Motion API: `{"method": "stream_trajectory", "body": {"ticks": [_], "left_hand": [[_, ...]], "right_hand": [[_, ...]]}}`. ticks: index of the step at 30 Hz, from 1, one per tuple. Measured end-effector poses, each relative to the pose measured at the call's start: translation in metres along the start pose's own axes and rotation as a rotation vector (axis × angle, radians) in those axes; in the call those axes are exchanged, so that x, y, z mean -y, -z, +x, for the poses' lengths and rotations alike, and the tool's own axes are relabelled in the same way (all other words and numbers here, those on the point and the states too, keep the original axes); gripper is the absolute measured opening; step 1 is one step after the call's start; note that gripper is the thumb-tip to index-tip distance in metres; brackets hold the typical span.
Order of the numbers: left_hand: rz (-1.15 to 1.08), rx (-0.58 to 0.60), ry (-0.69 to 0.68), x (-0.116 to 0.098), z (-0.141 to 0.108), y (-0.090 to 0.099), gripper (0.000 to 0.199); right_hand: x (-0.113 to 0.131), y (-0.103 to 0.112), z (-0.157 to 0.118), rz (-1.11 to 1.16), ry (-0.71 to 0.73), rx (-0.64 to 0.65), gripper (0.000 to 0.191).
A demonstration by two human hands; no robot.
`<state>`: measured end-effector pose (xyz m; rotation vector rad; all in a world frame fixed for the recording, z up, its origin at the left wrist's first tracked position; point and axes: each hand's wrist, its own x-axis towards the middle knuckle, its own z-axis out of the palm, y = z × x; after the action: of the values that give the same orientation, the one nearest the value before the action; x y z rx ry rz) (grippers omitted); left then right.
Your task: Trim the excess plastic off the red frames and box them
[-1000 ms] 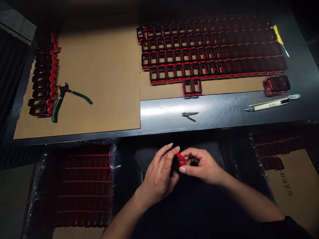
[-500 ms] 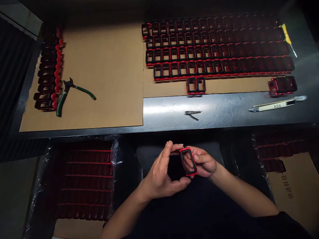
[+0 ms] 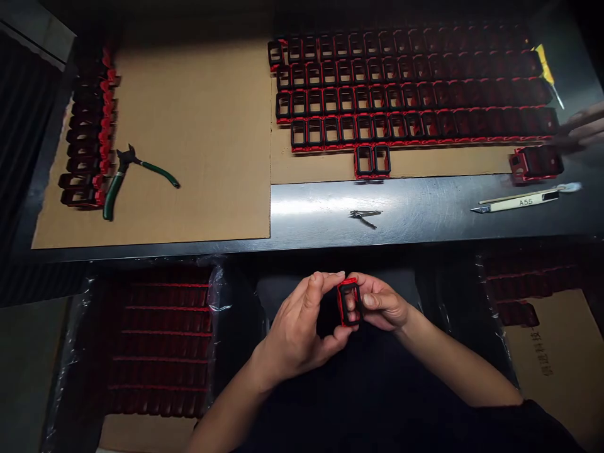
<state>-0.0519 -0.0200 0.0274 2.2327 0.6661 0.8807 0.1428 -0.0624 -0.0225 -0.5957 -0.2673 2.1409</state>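
A small red-and-black rectangular plastic frame (image 3: pixel 343 305) is held up in front of my body, below the bench edge. My right hand (image 3: pixel 384 305) grips its right side, thumb in front and fingers behind, partly visible through the opening. My left hand (image 3: pixel 299 321) curves around from the left. Its fingertips are at the frame's top edge and its thumb at the bottom corner. On the bench, rows of similar frames (image 3: pixel 346 100) stand on cardboard, with two frames (image 3: pixel 372 162) set in front of them.
Green-handled cutting pliers (image 3: pixel 123 173) lie on the cardboard (image 3: pixel 202 145) beside another column of frames (image 3: pixel 82 151). Small metal bits (image 3: pixel 365 216), a white craft knife (image 3: pixel 523 201) and a yellow-handled tool (image 3: pixel 545 66) are on the bench. Another person's blurred hand (image 3: pixel 585 126) is at right. Boxes of frames (image 3: pixel 163 346) sit below.
The frame has turned in my hands, now showing more of its red side, and has shifted slightly left. My left thumb has come to its bottom corner. Another person's hand has appeared at right.
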Motion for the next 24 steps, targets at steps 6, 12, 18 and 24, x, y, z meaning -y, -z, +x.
{"method": "stream_trajectory", "body": {"ticks": [6,12,18,24], "left_hand": [[-0.007,0.034,-0.041,0.007,-0.006,-0.001,0.110],[-0.011,0.021,-0.023,0.011,-0.017,-0.010,0.108],[0.043,-0.076,-0.091,0.012,-0.016,-0.019,0.103],[0.103,0.011,0.073,0.008,-0.008,-0.016,0.084]], "right_hand": [[0.006,-0.007,-0.007,-0.254,0.128,-0.092,0.033],[0.012,-0.019,-0.016,-0.819,0.447,-0.168,0.018],[0.010,-0.026,-0.015,-0.746,0.382,-0.196,0.019],[0.011,-0.038,-0.005,-0.427,0.107,-0.347,0.035]]}}
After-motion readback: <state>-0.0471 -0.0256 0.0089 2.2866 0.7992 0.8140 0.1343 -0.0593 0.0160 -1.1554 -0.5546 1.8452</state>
